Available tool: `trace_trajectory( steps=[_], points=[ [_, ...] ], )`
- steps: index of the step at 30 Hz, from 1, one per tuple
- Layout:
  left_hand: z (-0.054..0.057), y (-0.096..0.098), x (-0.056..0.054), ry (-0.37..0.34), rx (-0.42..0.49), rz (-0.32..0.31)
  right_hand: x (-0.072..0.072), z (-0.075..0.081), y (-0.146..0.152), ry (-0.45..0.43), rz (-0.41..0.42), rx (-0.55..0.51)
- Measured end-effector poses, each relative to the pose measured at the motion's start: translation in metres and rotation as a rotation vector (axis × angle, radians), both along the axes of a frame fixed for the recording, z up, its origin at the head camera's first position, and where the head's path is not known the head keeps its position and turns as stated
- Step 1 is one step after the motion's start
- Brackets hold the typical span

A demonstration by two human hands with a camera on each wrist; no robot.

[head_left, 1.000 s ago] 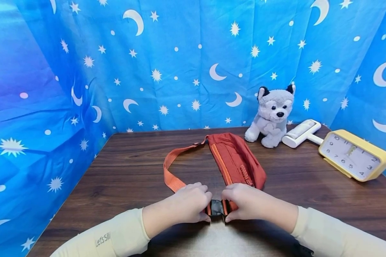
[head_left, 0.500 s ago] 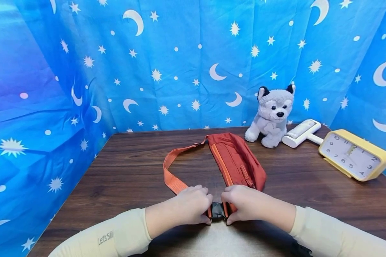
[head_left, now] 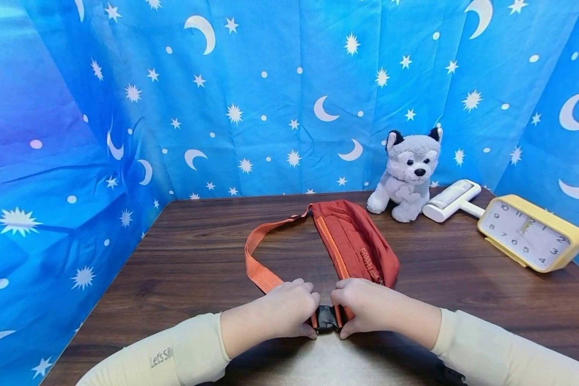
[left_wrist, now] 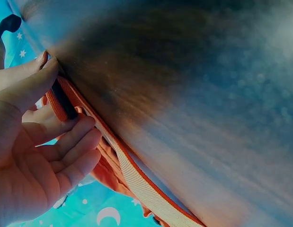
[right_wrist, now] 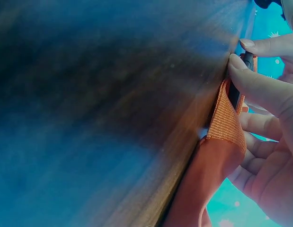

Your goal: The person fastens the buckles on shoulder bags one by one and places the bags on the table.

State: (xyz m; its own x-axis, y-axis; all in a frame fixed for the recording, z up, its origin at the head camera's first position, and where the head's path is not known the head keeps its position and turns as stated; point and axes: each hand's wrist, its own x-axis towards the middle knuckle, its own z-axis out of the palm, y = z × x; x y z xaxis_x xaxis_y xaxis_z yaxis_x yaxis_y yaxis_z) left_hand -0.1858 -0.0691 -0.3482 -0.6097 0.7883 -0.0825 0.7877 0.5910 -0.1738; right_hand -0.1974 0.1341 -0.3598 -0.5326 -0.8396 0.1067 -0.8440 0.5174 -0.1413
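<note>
A rust-red waist bag (head_left: 354,241) lies on the table with its orange strap (head_left: 261,271) looped out to the left. At the near end a black side-release buckle (head_left: 326,318) sits between both hands, its halves appearing joined. My left hand (head_left: 286,308) pinches the buckle's left end, thumb toward me. My right hand (head_left: 372,305) pinches the right end beside the bag. In the left wrist view the strap (left_wrist: 137,182) runs away along the tabletop. The right wrist view has orange webbing (right_wrist: 226,120) under the fingers. Fingers hide parts of the buckle's ends.
A grey plush husky (head_left: 410,174) sits at the back right of the dark wooden table (head_left: 193,241). Beside it lie a white lint-roller-like tool (head_left: 451,199) and a yellow clock (head_left: 533,233). A blue star-and-moon curtain (head_left: 270,80) hangs behind the table.
Both hands and the buckle have shifted slightly toward me, mostly in the first half second. The grip looks the same, and the bag's body has stayed in place.
</note>
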Motion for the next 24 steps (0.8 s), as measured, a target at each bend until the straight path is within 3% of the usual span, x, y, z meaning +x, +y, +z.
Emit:
trace_trajectory(
  steps=[9,15,18,24],
  points=[
    [0.000,-0.002,-0.001,0.001,-0.012,0.028,0.001,0.002,0.004,-0.026,0.036,-0.102],
    [0.003,-0.004,0.000,-0.056,0.005,0.064,0.001,0.001,0.011,-0.040,0.045,-0.223],
    [0.007,-0.006,-0.001,-0.073,0.034,0.065,-0.001,0.002,0.014,0.016,0.054,-0.290],
    [0.016,-0.013,-0.007,-0.041,0.091,0.012,-0.005,0.007,0.023,0.181,0.047,-0.411]
  ],
)
